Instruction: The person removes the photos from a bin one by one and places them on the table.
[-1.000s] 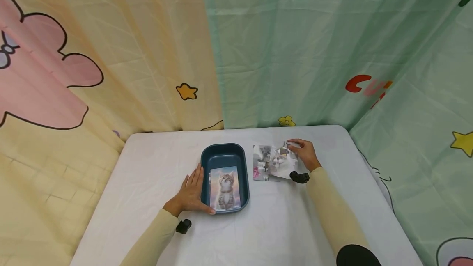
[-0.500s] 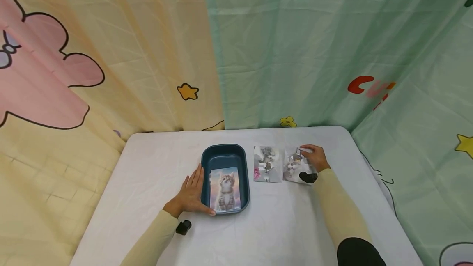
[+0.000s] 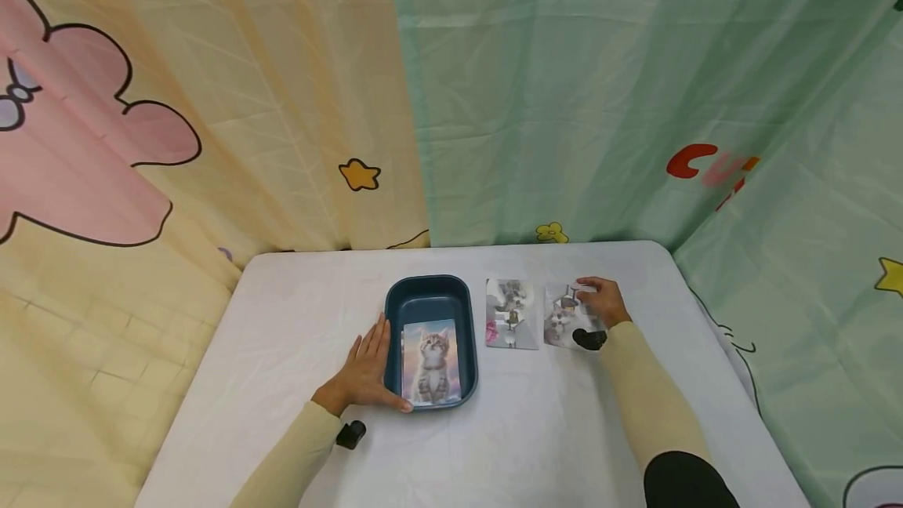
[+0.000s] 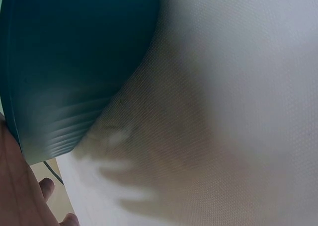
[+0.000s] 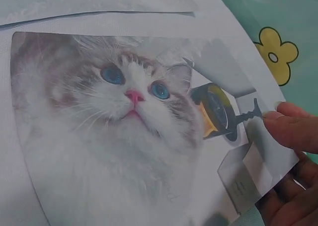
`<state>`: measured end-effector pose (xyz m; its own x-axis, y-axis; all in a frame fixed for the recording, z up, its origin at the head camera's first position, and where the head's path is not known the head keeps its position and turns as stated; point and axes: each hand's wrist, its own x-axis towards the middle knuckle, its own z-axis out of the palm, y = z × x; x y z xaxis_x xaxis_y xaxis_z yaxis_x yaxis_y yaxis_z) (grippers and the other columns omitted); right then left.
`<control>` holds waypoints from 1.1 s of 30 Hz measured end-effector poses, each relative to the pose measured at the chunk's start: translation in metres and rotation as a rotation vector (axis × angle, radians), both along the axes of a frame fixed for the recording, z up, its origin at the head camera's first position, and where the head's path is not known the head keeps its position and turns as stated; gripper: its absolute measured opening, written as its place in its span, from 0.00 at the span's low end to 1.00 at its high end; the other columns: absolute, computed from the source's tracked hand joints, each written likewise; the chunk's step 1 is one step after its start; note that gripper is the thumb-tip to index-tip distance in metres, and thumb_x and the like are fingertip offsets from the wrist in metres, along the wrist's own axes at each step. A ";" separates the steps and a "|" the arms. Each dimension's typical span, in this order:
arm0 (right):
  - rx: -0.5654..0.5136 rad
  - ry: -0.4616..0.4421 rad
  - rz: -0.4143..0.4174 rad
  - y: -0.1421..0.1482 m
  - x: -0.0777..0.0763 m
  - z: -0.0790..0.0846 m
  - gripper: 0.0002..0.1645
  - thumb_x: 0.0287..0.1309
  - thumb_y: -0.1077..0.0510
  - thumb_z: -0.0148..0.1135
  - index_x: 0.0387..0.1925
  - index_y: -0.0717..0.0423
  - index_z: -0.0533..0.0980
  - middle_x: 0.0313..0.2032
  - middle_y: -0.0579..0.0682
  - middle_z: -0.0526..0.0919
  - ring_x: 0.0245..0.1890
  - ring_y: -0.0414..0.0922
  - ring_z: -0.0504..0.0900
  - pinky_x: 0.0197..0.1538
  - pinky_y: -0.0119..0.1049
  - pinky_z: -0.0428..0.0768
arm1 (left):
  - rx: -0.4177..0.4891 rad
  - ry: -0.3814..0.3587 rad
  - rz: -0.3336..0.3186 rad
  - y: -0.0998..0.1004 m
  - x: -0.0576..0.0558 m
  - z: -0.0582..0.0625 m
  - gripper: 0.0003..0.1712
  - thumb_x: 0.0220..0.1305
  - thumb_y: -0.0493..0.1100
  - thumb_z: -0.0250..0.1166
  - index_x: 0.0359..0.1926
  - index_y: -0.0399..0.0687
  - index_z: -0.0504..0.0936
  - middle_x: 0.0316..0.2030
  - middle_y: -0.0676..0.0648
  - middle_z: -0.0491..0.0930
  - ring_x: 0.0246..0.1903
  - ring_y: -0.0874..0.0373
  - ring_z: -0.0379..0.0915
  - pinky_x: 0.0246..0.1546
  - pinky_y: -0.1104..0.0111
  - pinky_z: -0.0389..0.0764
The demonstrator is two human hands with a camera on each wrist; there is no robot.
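Observation:
A dark blue-green tray (image 3: 429, 298) lies on the table, with a picture card of a sitting kitten (image 3: 432, 363) inside its near end. My left hand (image 3: 361, 376) rests along the tray's left side, fingers straight and thumb at the near corner. To the tray's right, my right hand (image 3: 604, 301) pinches the edge of a cat picture card (image 3: 560, 320). In the right wrist view the thumb (image 5: 293, 131) lies on top of this card, with fingers beneath it. The card shows a fluffy white-and-grey cat with blue eyes. Part of it is hidden by the hand in the head view.
Another cat picture card (image 3: 511, 316) with a pink patch lies between the tray and the right-hand card. A white cloth covers the table (image 3: 451, 461). Printed curtains (image 3: 536, 116) hang close behind the table's far edge and to both sides.
My right hand has moved right with its card, which overlapped the other card and now lies low beside it with a gap between. The left hand and tray have stayed put.

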<state>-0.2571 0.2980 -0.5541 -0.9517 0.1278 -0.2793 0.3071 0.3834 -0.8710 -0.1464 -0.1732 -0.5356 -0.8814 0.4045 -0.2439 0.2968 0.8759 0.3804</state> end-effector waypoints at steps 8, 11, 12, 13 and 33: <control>0.113 0.067 0.015 -0.007 0.002 0.009 0.27 0.64 0.66 0.57 0.63 0.68 0.67 0.65 0.69 0.64 0.67 0.63 0.59 0.67 0.56 0.60 | -0.001 0.001 -0.003 -0.001 -0.001 0.001 0.89 0.26 0.78 0.73 0.74 0.32 0.33 0.74 0.36 0.26 0.73 0.39 0.29 0.69 0.42 0.39; 0.163 0.102 0.029 -0.014 0.005 0.015 0.26 0.64 0.65 0.56 0.63 0.67 0.68 0.67 0.69 0.61 0.69 0.64 0.56 0.66 0.58 0.60 | -0.013 -0.007 -0.007 -0.001 -0.001 0.001 0.89 0.26 0.79 0.72 0.74 0.33 0.32 0.74 0.37 0.25 0.74 0.41 0.28 0.69 0.43 0.38; 0.177 0.113 0.040 -0.017 0.005 0.017 0.25 0.65 0.65 0.56 0.63 0.67 0.68 0.67 0.69 0.61 0.69 0.64 0.55 0.66 0.58 0.60 | -0.005 -0.003 -0.006 -0.001 -0.001 0.001 0.89 0.26 0.79 0.73 0.74 0.33 0.33 0.74 0.36 0.25 0.73 0.40 0.29 0.69 0.42 0.39; 0.185 0.124 0.049 -0.021 0.006 0.019 0.25 0.65 0.64 0.56 0.62 0.67 0.69 0.67 0.68 0.61 0.69 0.64 0.56 0.65 0.58 0.61 | -0.003 -0.003 -0.006 -0.002 -0.001 0.001 0.90 0.25 0.79 0.73 0.74 0.32 0.33 0.74 0.36 0.25 0.73 0.40 0.29 0.69 0.42 0.39; 0.149 0.378 0.299 -0.140 0.035 0.042 0.17 0.59 0.65 0.64 0.50 0.65 0.78 0.49 0.61 0.81 0.50 0.56 0.79 0.57 0.51 0.74 | 0.006 0.009 -0.008 -0.001 -0.001 0.001 0.89 0.26 0.77 0.74 0.74 0.32 0.34 0.74 0.36 0.27 0.73 0.39 0.30 0.68 0.42 0.38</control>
